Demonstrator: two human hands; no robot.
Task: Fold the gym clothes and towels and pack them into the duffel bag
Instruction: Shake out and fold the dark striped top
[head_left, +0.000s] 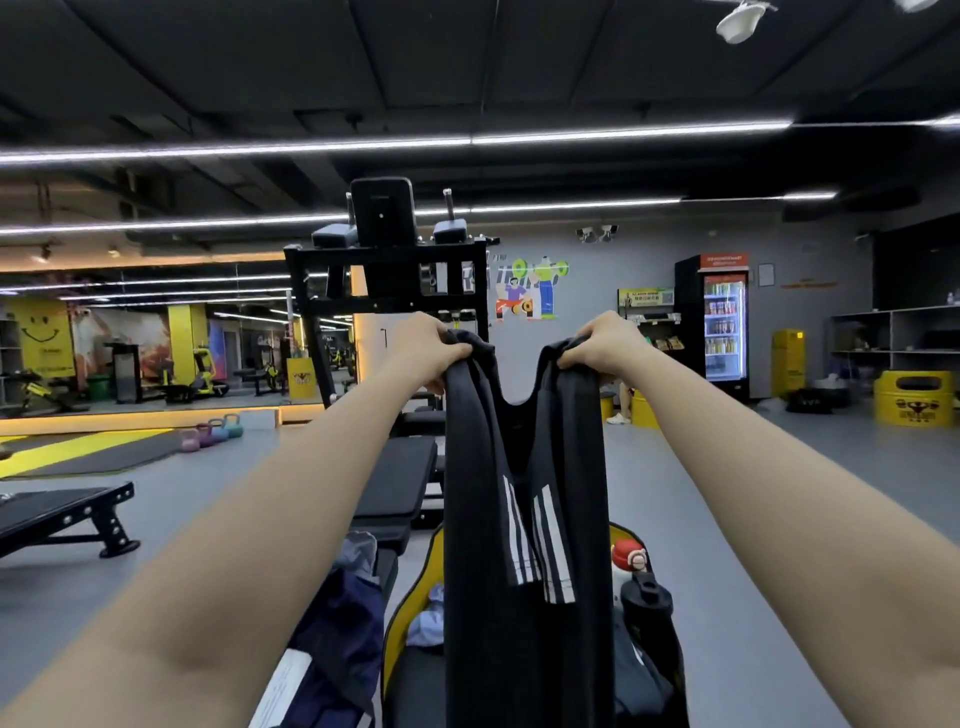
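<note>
I hold a black garment (524, 493) up at arm's length, its top edge bunched in both fists: my left hand (431, 349) curls tight round one upper corner, my right hand (605, 345) round the other, and the cloth dips in a curve between them. It hangs straight down from my hands, folded lengthwise, with two sets of three white stripes showing partway down. Below my hands its lower part drops in front of the open duffel bag (415, 597), black with a yellow lining, which holds a pale blue cloth (428, 618). A black bottle (647, 603) stands below my right hand. Below my left forearm dark blue clothes (337, 639) lie on the black bench (400, 478). Beyond my hands stands a black exercise rack (387, 270) on grey floor, with kettlebells (213, 431) off past my left hand and a lit drinks fridge (722, 322) past my right
</note>
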